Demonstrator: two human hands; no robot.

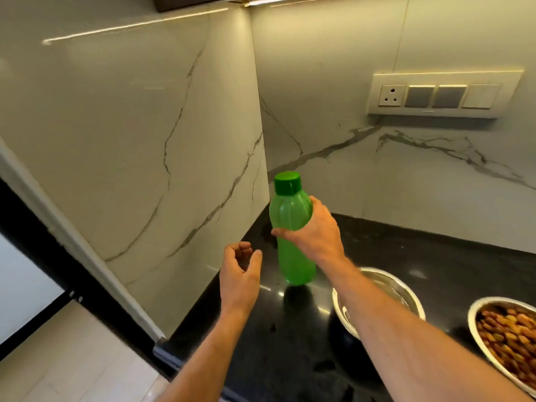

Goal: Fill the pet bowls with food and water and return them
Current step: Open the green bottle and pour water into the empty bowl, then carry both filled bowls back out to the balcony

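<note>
On the far left there is a pale floor [72, 358] and a white strip [78, 236] that runs along the edge of the wall. Next comes a big shiny wall [130, 140] that looks like white stone with thin gray lines in it. It meets another wall of the same kind in a corner.

Below the walls is a black counter [435, 256]. It is shiny, and small spots of light show on it.

The left hand [239, 274] is up over the near left part of the counter. Its fingers are loosely curled and it holds nothing. It is just beside the green bottle [293, 227] but does not touch it.

The green bottle stands straight up near the corner. Its bottom is at the counter, but I cannot tell if it rests there or is a little bit above. A dark green cap [287, 182] is on top. The right hand [314, 230] grips the bottle round its middle, with the fingers wrapped round the front and the thumb at the back.

Under the right arm sits a metal bowl [406, 291]. The arm hides part of it, and I cannot tell what is inside.

To its right is a second metal bowl [478, 306] full of brown pet food [513, 335]. The picture's edge cuts it off.

Up on the right wall is a switch plate [441, 95] with one socket and three switches.
</note>
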